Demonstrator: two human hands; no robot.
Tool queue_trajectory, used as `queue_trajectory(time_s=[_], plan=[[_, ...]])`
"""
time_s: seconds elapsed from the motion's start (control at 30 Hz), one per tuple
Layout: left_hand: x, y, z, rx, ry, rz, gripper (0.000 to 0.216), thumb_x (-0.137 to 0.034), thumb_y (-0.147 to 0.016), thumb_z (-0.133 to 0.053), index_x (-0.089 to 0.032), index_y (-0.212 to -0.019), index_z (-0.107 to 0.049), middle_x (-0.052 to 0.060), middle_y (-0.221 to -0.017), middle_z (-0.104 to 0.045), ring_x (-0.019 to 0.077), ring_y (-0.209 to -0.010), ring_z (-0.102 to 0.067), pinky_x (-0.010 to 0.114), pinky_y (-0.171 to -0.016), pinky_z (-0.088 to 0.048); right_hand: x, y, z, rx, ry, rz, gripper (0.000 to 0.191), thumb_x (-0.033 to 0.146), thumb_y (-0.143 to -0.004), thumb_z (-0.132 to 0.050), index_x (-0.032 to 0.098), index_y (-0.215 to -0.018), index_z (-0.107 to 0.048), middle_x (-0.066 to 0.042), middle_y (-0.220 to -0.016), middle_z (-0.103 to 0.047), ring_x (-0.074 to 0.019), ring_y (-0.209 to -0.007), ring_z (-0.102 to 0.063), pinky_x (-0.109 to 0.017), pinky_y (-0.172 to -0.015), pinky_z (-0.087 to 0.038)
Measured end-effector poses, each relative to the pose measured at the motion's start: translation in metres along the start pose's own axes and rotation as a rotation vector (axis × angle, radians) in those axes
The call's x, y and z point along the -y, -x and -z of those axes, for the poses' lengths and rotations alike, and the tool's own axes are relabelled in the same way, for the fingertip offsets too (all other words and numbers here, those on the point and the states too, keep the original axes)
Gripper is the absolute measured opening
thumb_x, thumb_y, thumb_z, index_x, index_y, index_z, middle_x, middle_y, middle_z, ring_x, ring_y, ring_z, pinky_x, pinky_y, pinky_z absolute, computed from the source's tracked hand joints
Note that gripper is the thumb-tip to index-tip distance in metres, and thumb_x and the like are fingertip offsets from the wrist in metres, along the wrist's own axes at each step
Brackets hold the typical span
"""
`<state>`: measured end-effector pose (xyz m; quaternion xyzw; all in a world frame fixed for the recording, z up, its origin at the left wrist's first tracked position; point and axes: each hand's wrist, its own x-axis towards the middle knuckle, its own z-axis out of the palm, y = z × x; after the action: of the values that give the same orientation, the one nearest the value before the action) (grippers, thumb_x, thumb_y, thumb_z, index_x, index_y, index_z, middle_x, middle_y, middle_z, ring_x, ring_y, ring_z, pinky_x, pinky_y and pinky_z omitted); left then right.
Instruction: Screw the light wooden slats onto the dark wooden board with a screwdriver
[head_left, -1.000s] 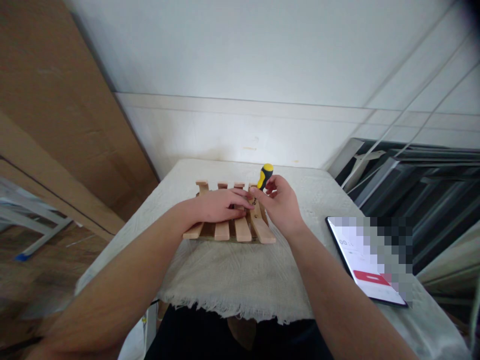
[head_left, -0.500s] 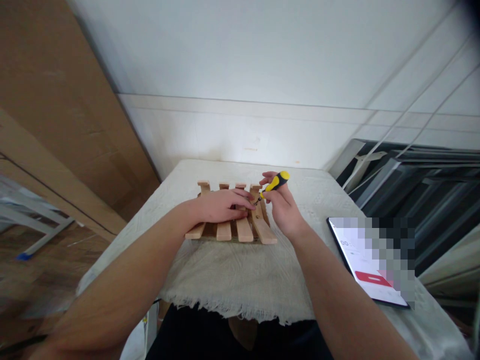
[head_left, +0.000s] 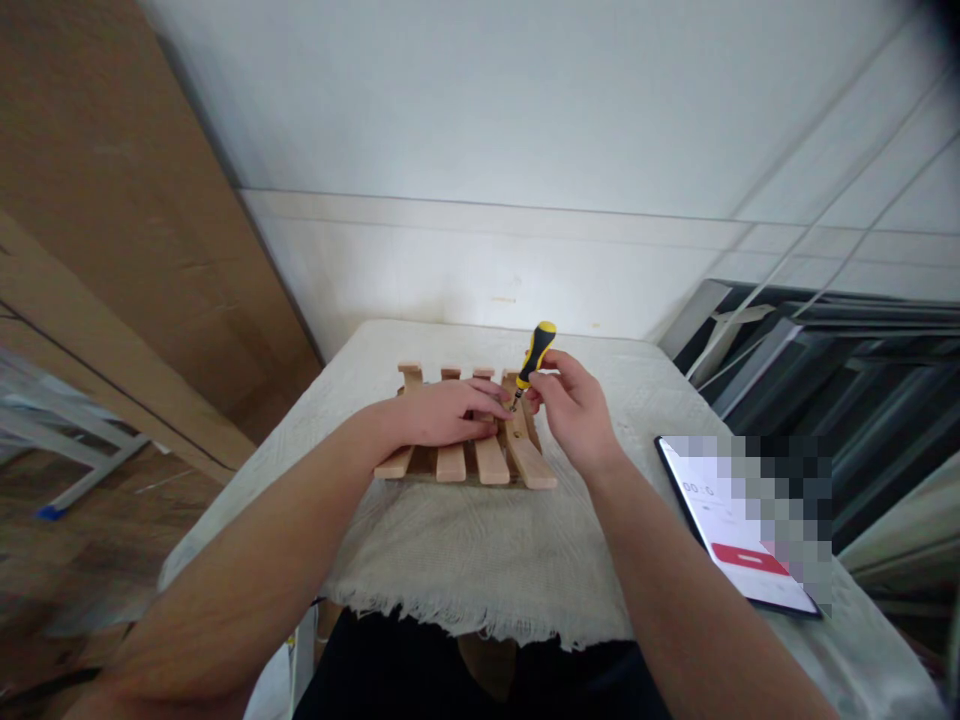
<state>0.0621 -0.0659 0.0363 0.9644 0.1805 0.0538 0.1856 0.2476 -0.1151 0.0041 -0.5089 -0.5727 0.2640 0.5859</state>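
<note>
A small slatted wooden piece (head_left: pixel 493 463) lies on the cloth, its several light slats running away from me. My left hand (head_left: pixel 442 412) rests flat across the slats, fingers stretched to the right, fingertips near the screwdriver's tip. In my right hand (head_left: pixel 576 402) is a yellow and black screwdriver (head_left: pixel 537 352), held near the lower end of its handle between thumb and fingers. It stands nearly upright, leaning a little right, its tip down at the rightmost slat. A dark round hole or screw shows on that slat just nearer to me. Whether the tip sits in a screw is too small to tell.
A pale cloth with a frayed edge (head_left: pixel 480 570) covers the table. A tablet (head_left: pixel 742 560) with a lit screen lies at the right. Large cardboard (head_left: pixel 150 200) leans at the left, dark framed panels (head_left: pixel 825 370) stand at the right, and a white wall is behind.
The screwdriver has swung from a strong rightward lean to nearly upright, and my right hand's fingers have shifted on its handle. My left hand stays on the slats.
</note>
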Motion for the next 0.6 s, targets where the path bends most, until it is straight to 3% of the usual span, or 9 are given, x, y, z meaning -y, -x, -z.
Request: queue_trajectory(time_s=[0.23, 0.5, 0.6], plan=[[-0.0016, -0.0006, -0.0001, -0.006, 0.008, 0.024, 0.029, -0.022, -0.092, -0.050, -0.018, -0.118, -0.064, 0.007, -0.136, -0.054, 0.0173, -0.128, -0.047, 0.032, -0.109, -0.034, -0.0003, -0.0006, 0.0009, -0.017, 0.085, 0.035, 0.021, 0.032, -0.078, -0.055, 0.021, -0.096, -0.056, -0.004, -0.092, -0.062, -0.0149, -0.069, -0.056, -0.029, -0.057, -0.045], [-0.0030, -0.0011, 0.0004, 0.000, 0.001, 0.017, 0.031, -0.022, -0.093, -0.050, -0.014, -0.120, -0.063, 0.009, -0.134, -0.055, 0.0182, -0.125, -0.049, 0.031, -0.108, -0.035, 0.0001, -0.0007, -0.0014, -0.065, 0.106, 0.073, 0.029, 0.039, -0.075, -0.065, 0.022, -0.092, -0.048, 0.000, -0.091, -0.060, -0.0111, -0.062, -0.052, -0.029, -0.059, -0.044], [-0.0024, -0.0014, 0.0001, 0.004, 0.004, 0.024, 0.030, -0.023, -0.092, -0.051, -0.016, -0.119, -0.064, 0.008, -0.134, -0.055, 0.0180, -0.125, -0.049, 0.032, -0.108, -0.035, -0.0014, -0.0012, -0.0008, -0.060, 0.121, 0.069, 0.037, 0.040, -0.075, -0.065, 0.023, -0.104, -0.048, 0.000, -0.092, -0.060, -0.0124, -0.063, -0.053, -0.029, -0.059, -0.044]])
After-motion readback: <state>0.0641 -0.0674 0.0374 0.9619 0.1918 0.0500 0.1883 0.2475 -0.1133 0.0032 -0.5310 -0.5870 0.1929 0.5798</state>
